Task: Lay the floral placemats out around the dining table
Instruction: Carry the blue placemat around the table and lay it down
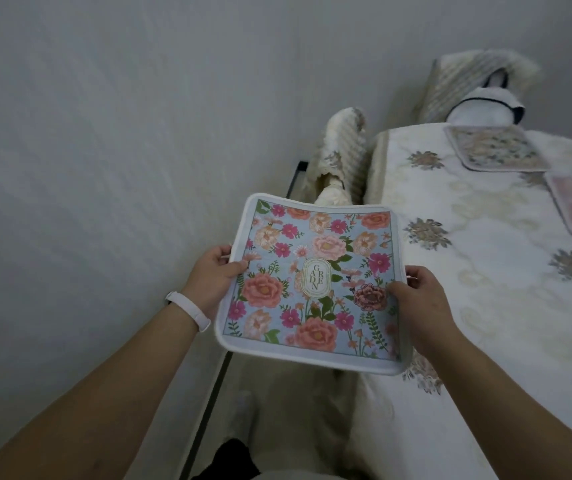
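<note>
Table [457,237]: two placemats [496,148], one held [312,282].

A plain pale grey wall [104,133] fills the whole side left of the bench [485,271], textured and bare, in dim, even light. The bench is draped in a cream tablecloth [478,317] embroidered with grey-brown flower motifs. Between bench and wall stands a chair [341,157] under a cream, striped fabric cover, tucked against the bench's edge. A second chair [475,81] with the same cover stands at the bench's far end. A dark thin metal frame [208,410] runs along the wall's base beside the bench.
</note>
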Tool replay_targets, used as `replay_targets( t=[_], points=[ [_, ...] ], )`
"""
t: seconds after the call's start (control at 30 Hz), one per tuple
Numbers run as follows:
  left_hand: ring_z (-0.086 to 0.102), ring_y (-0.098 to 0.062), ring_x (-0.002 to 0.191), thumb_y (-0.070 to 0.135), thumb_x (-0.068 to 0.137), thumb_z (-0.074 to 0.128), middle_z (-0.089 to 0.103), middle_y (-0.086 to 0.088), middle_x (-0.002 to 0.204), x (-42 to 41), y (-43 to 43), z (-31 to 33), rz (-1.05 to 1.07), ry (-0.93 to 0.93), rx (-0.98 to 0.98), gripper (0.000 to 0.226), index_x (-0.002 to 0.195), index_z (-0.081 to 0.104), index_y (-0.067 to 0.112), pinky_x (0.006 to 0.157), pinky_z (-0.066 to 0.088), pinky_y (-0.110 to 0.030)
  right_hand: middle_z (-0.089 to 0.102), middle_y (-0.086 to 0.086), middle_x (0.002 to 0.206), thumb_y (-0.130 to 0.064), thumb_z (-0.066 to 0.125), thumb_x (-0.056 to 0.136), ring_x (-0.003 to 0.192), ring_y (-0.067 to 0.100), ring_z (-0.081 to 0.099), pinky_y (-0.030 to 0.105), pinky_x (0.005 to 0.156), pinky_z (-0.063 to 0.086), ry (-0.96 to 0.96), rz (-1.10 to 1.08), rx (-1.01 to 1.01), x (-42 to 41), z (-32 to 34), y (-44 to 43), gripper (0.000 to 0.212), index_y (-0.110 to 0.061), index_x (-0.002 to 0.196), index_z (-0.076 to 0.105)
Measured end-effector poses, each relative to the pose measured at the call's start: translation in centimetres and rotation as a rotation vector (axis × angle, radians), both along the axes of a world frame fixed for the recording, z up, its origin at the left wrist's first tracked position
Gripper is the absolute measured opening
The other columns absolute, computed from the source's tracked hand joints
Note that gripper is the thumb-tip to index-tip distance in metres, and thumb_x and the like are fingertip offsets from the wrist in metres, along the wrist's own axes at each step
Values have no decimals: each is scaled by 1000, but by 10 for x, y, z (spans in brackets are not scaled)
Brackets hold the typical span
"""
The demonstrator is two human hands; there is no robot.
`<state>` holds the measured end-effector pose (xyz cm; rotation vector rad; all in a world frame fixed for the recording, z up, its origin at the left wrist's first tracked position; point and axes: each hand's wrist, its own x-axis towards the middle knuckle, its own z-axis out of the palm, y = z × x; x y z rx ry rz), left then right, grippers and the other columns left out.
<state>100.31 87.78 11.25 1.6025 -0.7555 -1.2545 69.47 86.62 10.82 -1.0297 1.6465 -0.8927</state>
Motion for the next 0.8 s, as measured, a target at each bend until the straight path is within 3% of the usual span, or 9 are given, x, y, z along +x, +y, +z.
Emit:
replay_targets(
  t=[0.13, 0.3, 0.43, 0.57, 0.8],
  points=[
    [72, -30, 70, 2, 88, 64, 72, -12, 88, 15, -76, -5, -180, 43, -9, 15, 94, 58, 14, 63, 59, -44, 65, 0, 97, -15, 55, 95, 77, 17, 70, 25, 44, 51, 17, -178, 15, 17, -1, -20, 16, -18, 111, 53],
    [72, -37, 81, 4, 88, 65, 71, -16, 99, 30, -157, -13, -386, 58, 45, 19, 104, 58, 12, 76, 58, -55, 66, -1, 96, -15, 54, 96, 79, 17, 68, 30, 55, 50, 44, -377, 37, 48, 1, -38, 17, -16, 113, 54],
    [70, -33, 72, 1, 89, 62, 69, -16, 93, 19, -205, -11, -535, 91, 67, 15, 98, 58, 11, 69, 60, -48, 66, 0, 96, -13, 54, 95, 78, 17, 68, 29, 56, 50, 50, -531, 26, 60, 9, -41, 17, -15, 112, 54],
    [69, -37, 79, 2, 89, 63, 68, -19, 98, -6, -235, -8, -680, 102, 72, 14, 97, 58, 12, 76, 57, -54, 68, 2, 97, -14, 55, 94, 80, 20, 70, 33, 61, 54, 51, -675, 19, 60, 15, -32, 18, -15, 112, 55],
    [71, -33, 74, 3, 90, 63, 72, -18, 93, -56, -258, -9, -855, 147, 91, 13, 99, 57, 11, 71, 59, -49, 69, 3, 96, -12, 55, 93, 80, 24, 72, 37, 64, 56, 54, -880, 11, 46, 17, -16, 20, -15, 112, 56]
  ],
)
